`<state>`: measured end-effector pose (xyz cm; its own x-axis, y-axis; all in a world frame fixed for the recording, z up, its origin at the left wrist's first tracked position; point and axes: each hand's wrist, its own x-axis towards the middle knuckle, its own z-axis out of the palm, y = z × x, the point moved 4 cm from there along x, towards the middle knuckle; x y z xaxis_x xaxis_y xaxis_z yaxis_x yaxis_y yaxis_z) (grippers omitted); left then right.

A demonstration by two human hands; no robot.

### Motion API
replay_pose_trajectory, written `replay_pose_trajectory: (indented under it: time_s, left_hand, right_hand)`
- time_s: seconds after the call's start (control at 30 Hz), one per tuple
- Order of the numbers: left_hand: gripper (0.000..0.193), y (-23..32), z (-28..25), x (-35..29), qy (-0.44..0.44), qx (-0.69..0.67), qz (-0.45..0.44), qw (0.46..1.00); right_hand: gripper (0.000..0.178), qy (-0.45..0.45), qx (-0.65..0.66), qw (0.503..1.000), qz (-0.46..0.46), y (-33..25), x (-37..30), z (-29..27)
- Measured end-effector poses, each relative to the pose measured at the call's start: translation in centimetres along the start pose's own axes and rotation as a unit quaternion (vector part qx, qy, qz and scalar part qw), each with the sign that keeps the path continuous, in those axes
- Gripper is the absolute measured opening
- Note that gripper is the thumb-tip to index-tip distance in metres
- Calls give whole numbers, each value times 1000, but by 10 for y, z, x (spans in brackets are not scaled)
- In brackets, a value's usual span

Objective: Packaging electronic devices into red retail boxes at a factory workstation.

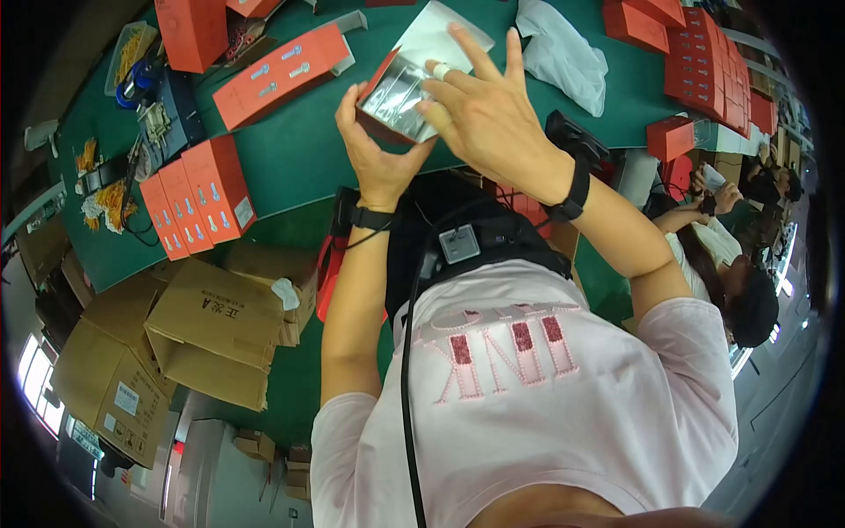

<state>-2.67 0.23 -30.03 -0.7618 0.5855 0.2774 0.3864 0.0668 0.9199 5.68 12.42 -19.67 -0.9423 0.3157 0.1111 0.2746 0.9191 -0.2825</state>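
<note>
My left hand [380, 169] grips a small red box [376, 77] from its near left side, thumb and fingers on opposite walls. The box is tilted and its top stands open, with the white inner side of the lid flap [437, 33] folded back. Shiny silver packets [396, 91] fill it, lying side by side. Over the opening, my right hand [500, 119] has its fingers spread; the thumb and lower fingertips are at the silver packets, and two fingers stretch over the flap. A pale band circles one finger.
On the green table [290, 172] a red box [282, 72] lies left, above a row of upright red boxes [198, 198]. A white plastic bag [563, 57] and stacked red boxes [709, 70] are at right. Brown cartons [216, 304] stand lower left. A co-worker [722, 264] sits at right.
</note>
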Motion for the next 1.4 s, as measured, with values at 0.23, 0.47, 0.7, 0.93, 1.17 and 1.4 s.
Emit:
replay_pose_trajectory:
  time_s: [0.23,0.47,0.7,0.93,1.17,1.4]
  left_hand:
    - [118,6,-19,-4,-16,16,4,1000]
    - [83,11,-35,-5,-68,128,82,986]
    - [82,3,-33,-10,-59,107,96,988]
    - [91,7,-35,-10,-43,90,75,992]
    - [94,8,-38,-14,-34,83,65,994]
    - [105,-3,-33,-20,-1,70,30,997]
  right_hand:
    - [39,63,39,997,-34,-4,-6,-19]
    - [101,124,142,981,-42,5,-16,-22]
    - [82,19,472,869,150,23,-6,56]
    - [52,53,382,921,51,-1,-3,50]
    - [49,64,387,906,158,12,-13,36]
    - [66,79,176,977,-95,-20,-15,51]
